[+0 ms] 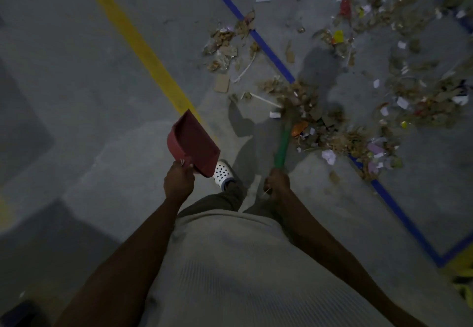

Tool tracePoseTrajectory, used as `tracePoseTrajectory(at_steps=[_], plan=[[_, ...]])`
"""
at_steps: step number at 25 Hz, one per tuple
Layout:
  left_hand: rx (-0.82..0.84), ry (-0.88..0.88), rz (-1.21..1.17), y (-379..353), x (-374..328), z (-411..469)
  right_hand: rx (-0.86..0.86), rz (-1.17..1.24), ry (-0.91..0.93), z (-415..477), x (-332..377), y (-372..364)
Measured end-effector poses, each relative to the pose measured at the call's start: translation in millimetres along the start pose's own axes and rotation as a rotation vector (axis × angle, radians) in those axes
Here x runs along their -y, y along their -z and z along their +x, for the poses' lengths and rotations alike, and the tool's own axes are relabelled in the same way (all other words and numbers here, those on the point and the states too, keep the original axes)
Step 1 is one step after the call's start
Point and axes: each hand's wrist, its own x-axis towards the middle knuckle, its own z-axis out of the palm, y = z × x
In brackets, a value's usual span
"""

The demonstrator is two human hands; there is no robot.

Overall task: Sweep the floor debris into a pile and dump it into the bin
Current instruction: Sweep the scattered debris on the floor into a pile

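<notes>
My left hand [178,179] grips the handle of a red dustpan [192,142], held above the floor with its mouth pointing up and away. My right hand [277,183] grips the green handle of a broom [282,144]. The broom's bristle end reaches into the debris [307,106] ahead and blurs into it. Dry leaves, paper scraps, bits of cardboard and coloured wrappers lie scattered over the grey floor from the centre to the upper right. No bin is in view.
A yellow floor line [138,44] runs diagonally at the left. A blue tape line [271,55] crosses through the debris toward the lower right. My white clog [223,173] stands between the dustpan and the broom. Something yellow lies at the right edge [463,273].
</notes>
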Motion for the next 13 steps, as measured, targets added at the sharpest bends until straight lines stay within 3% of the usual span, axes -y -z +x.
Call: tracePoseTrajectory(at_steps=[3,8,13], plan=[[0.02,-0.069,0.009,8.2,-25.5,11.7,0.088,-0.002,0.016,-45.0,-20.7,-14.7],[0.048,-0.095,0.01,12.6,-45.7,24.0,0.258,-0.204,0.093,-95.9,-17.4,-11.8],[0.043,-0.147,0.097,7.4,-47.4,29.9,0.26,-0.268,-0.008,-51.8,0.7,-46.3]])
